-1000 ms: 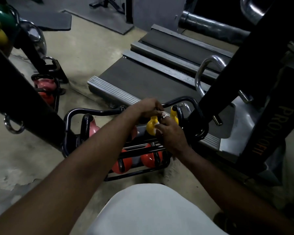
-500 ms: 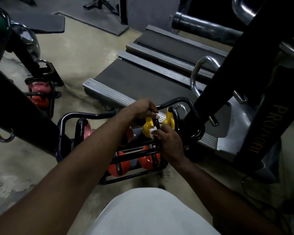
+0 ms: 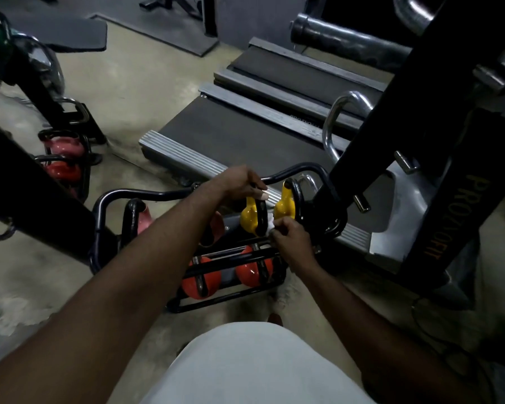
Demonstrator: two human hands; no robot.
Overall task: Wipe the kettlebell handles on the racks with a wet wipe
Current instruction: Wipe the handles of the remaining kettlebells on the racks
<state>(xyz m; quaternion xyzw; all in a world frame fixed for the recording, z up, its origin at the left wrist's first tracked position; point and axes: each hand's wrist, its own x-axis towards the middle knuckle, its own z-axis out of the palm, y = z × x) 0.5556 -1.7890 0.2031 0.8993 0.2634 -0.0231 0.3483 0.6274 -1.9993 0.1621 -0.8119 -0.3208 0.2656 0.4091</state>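
Your right hand (image 3: 292, 242) has its fingers curled in, pinching the wet wipe (image 3: 270, 225) against the lower side of the black handle (image 3: 262, 212) on the nearer yellow kettlebell (image 3: 247, 218). Your left hand (image 3: 241, 183) is curled over the top of that same handle, steadying it. The wipe is bunched small, and only a white corner shows past your fingers.

A second yellow kettlebell (image 3: 283, 207) sits just beside it on the top tier of the rack (image 3: 146, 195). Its handle is close to your right knuckles. Below are two orange kettlebells (image 3: 200, 279) on the lower tier, and a pink kettlebell (image 3: 145, 220) stands further left. A treadmill (image 3: 239, 132) lies just behind the rack.

I would watch these risks:
- The gap between the two yellow bells is narrow, so a hard stroke could jam your knuckles against the neighbouring handle.
- With the wipe so bunched, bare fingers may slide on the handle instead, leaving parts unwiped.
- A small wad pinched this lightly could slip and drop through the rack bars to the floor.
- Pulling up with the left hand while rubbing could tip the bell out of its seat.
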